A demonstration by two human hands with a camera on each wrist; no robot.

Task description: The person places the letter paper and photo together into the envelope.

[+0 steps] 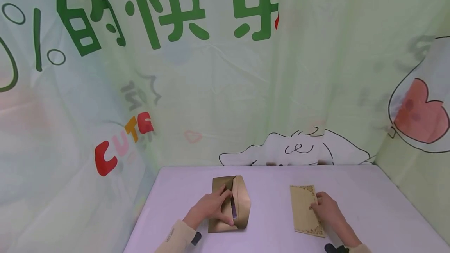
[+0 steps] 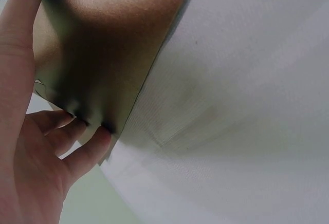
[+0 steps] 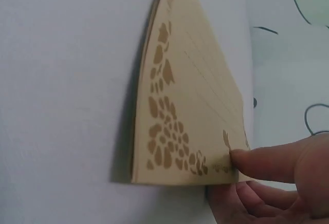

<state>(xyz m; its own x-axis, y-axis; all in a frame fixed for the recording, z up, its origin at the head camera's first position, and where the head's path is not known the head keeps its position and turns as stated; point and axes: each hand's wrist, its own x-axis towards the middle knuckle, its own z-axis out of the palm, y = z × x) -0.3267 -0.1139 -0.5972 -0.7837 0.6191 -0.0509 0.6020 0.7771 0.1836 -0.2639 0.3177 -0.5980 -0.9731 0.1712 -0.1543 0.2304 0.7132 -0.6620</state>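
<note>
A shiny gold-brown envelope lies on the table at left centre, its pointed flap folded out to the right. My left hand reaches over it, thumb and fingers spread apart at the mouth. A narrow dark purple strip shows in the opening. In the left wrist view, the fingertips touch the brown surface. My right hand pinches the right edge of a sheet of tan letter paper with brown floral corners. In the right wrist view, the thumb lies on the printed, lined face and the fingers are behind.
The table has a pale lilac-white cover. Printed curtains with green characters and drawings hang behind it and at both sides. Dark straps sit at the wrists.
</note>
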